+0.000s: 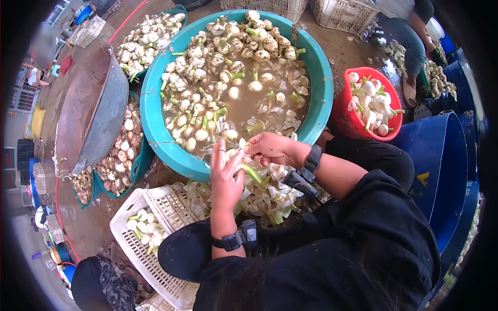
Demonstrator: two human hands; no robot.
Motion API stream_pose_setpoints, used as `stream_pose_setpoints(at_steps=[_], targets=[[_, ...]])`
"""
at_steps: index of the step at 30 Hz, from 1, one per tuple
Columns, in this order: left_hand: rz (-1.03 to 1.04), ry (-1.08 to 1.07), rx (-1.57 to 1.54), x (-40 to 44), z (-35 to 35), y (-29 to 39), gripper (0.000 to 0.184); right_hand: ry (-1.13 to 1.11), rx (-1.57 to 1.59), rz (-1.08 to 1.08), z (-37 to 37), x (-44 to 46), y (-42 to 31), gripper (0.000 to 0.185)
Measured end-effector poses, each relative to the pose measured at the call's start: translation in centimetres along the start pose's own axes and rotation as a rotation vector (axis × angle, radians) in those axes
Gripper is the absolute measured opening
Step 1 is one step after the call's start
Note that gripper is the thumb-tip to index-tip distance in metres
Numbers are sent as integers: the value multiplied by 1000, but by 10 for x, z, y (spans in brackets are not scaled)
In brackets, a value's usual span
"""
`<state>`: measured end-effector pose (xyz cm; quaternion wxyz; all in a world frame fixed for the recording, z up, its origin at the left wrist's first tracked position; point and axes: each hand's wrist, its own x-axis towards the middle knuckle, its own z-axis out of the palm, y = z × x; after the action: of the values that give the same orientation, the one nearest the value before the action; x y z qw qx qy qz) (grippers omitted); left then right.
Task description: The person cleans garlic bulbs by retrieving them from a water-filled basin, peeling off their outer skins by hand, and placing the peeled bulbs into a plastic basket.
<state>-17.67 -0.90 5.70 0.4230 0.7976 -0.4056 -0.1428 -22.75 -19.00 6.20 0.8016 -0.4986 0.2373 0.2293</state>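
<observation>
Over the near rim of a teal tub, my left hand is closed around a fresh garlic bulb, whose green stem sticks out below towards me. My right hand pinches at the top of the same bulb, its fingertips touching it. Most of the bulb is hidden by my fingers. Muddy water fills the tub, with many garlic bulbs floating in it, dirtier ones heaped at the far side. Loose peeled skins lie piled below my hands, against the tub.
A red bucket of white garlic bulbs stands at right. White bulbs lie in a white crate at lower left. Left of the tub are a metal wheelbarrow tray and filled baskets. Blue barrels and another person's leg are at right.
</observation>
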Motion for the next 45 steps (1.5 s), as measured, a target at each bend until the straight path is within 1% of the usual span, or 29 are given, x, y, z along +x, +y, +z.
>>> stream_pose_setpoints(at_steps=[1, 2, 3, 5, 7, 9, 11, 12, 15, 16, 17, 18, 19, 21, 22, 23, 25, 27, 28, 29, 31, 32, 33, 35, 37, 39, 42, 43, 45], targets=[[119, 54, 157, -1, 3, -3, 60, -29, 159, 8, 3, -1, 2, 12], [30, 42, -71, -1, 5, 0, 57, -147, 341, -24, 6, -2, 5, 13], [26, 41, -72, 0, 12, -1, 57, -149, 343, -19, 9, -4, 7, 13], [-84, 351, -196, 3, 26, -9, 52, -110, 500, -68, 14, -6, 6, 12], [-374, 283, -452, 0, 21, -24, 64, -138, 453, -57, 4, -13, 11, 11], [-408, 220, -533, 6, 10, 8, 73, -222, 402, -10, -3, -19, 12, 10], [-338, -14, -967, 10, 21, -6, 77, -318, 437, 29, -2, -17, 16, 10], [-404, -71, -1046, 10, 21, 0, 75, -331, 391, 15, 5, -21, 9, 13], [-557, -55, -1064, 10, 15, -11, 72, -333, 497, 4, -1, -12, 4, 19], [-501, 59, -1254, 3, 13, -8, 62, -299, 605, -91, -12, -8, -2, 20], [-503, 62, -1253, 5, 8, -5, 62, -266, 716, -183, -24, -6, -8, 21], [-390, 83, -1417, 7, 4, -4, 59, -137, 630, -214, -30, -17, -24, 23], [-270, 104, -1575, 7, 0, -5, 55, 56, 239, -260, -40, -17, -28, 32], [-269, 150, -1499, 6, -1, -12, 51, 193, -1043, -403, -36, -13, -29, 40], [-325, 204, -1404, 7, -3, -13, 46, 482, -1305, -377, -20, -24, -20, 45], [-381, 252, -1311, 7, -2, -12, 42, 424, -1212, -300, -3, -30, -27, 40], [-370, 277, -1200, 8, 8, -6, 44, 274, -1027, -592, 17, -36, -19, 35], [-299, 355, -799, 8, 15, -3, 53, 206, -1132, -478, 36, -35, -14, 28], [-303, 379, -697, 7, 12, 0, 52, 250, -1025, -652, 34, -28, 0, 26], [-299, 374, -691, 5, 9, -1, 52, 254, -1019, -658, 35, -29, -3, 26], [-308, 273, -925, -1, 5, -8, 53, 92, -546, -358, 37, -32, -9, 29], [-346, 268, -1051, 0, 7, -12, 55, -2, -384, -354, 36, -30, -6, 30], [-343, 266, -1047, -2, 8, -14, 55, -2, -382, -359, 34, -29, -6, 30], [-545, 222, -1503, -6, 9, -15, 54, 126, -129, -305, 29, -28, -8, 29], [-473, 155, -1607, 0, -1, 1, 48, 320, -205, -337, 6, -20, -6, 29], [-561, 418, -1771, 4, -8, 15, 44, 611, -1349, -507, -10, -24, 4, 28], [-527, 474, -1691, 1, -8, -1, 44, 700, -1389, -646, 0, -28, 10, 26], [-477, 479, -1610, -2, -5, -10, 44, 671, -1253, -552, 10, -29, 4, 22], [-490, 469, -1583, 0, -1, 6, 40, 525, -948, -844, 34, -32, -11, 21]])
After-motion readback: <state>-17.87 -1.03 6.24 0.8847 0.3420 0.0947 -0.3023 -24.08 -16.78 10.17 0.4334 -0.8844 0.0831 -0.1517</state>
